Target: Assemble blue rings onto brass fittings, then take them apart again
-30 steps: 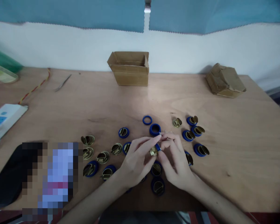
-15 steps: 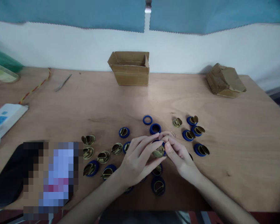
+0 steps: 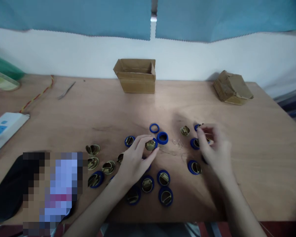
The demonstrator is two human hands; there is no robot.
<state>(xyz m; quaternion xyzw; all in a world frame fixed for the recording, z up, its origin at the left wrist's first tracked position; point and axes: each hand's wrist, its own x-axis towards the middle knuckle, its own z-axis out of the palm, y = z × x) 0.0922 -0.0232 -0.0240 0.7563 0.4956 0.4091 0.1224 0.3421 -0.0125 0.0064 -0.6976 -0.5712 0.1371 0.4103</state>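
Observation:
My left hand pinches a brass disc in a blue ring just above the wooden table. My right hand has swung out to the right and hovers with curled fingers over a group of blue-ringed brass discs; it is blurred and I cannot see anything in it. Two bare blue rings lie beyond the left hand. Thin wire rings lie between the hands. Several finished discs lie near my left wrist, and bare brass discs lie further left.
An open cardboard box stands at the back centre, and a crumpled brown package at the back right. A white power strip and a red-yellow cable lie at the left. Tweezers lie at the back left.
The hands were together on one disc; now they have parted. The right hand moved right to the group of discs. The left hand keeps the disc and moved slightly left.

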